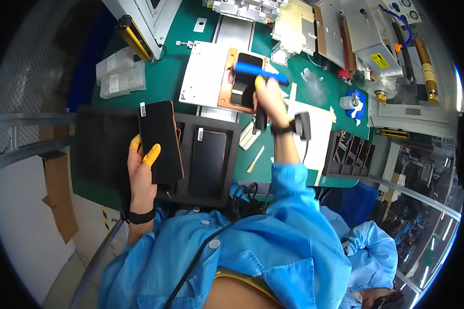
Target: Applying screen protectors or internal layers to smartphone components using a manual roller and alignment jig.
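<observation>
Gripping a black phone (160, 144) by its left edge in the left hand (141, 170), with yellow finger covers (152, 154) pressed against the face, above a dark foam tray (233, 154). Leaving an orange-rimmed piece (178, 135) visible behind its right edge; cannot tell whether also held. Wrapping the right hand (271, 100) round the dark handle of a blue roller (260, 73), blurred, above an orange fixture (225, 88); cannot tell whether touching the black panel (251, 59) inside it.

Could, in all likelihood, slip from so one-sided a left-hand hold and knock the second phone (208, 162) lying in the tray. Could also press unevenly or scuff the panel, because of slanting the roller across the fixture. Might catch the thin cable hanging from the right wristband (300, 126).

Farther out, note a pale stick (255, 159) on the green table (169, 82), bubble-wrap pouches (121, 80) at upper left, a dark rack (345, 169) of slim devices at right, and a co-worker's blue sleeve (376, 239) at lower right.
</observation>
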The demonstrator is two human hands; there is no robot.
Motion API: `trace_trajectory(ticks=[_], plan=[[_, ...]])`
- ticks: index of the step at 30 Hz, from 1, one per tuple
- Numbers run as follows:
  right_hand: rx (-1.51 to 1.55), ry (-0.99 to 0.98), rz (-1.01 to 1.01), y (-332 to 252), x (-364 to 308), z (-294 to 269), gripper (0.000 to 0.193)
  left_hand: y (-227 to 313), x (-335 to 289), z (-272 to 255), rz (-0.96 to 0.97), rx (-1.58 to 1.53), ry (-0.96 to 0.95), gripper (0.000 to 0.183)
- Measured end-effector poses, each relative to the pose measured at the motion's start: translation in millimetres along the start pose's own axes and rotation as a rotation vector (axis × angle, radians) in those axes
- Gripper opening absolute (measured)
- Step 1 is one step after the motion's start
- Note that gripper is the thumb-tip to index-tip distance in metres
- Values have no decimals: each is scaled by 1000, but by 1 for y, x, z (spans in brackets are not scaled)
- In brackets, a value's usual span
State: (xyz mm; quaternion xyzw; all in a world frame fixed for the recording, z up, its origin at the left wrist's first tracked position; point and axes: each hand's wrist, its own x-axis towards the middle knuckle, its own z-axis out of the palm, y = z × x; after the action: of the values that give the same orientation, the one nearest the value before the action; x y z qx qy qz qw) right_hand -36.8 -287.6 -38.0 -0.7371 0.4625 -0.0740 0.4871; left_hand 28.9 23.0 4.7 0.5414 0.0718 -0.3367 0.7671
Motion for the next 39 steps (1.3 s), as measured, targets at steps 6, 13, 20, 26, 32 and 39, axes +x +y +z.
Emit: trace_trajectory(ticks=[6, 13, 20, 26, 32, 39], plan=[[-155, 78, 83, 33, -106, -11, 25, -5, 7, 8, 9, 18, -52, 39], [136, 431, 369, 193, -66, -69, 9, -1, 2, 29, -65, -31, -143, 39], [-45, 470, 237, 255, -37, -120, 25, -14, 9, 46, -76, -205, -219, 24], [-288, 816, 45, 375, -71, -68, 40, -11, 8, 65, -32, -205, -186, 21], [-551, 917, -231, 340, -77, -63, 38, -12, 4, 54, -6, -70, -141, 24], [44, 703, 321, 300, -42, -108, 30, 30, 9, -30, 410, 540, 243, 24]])
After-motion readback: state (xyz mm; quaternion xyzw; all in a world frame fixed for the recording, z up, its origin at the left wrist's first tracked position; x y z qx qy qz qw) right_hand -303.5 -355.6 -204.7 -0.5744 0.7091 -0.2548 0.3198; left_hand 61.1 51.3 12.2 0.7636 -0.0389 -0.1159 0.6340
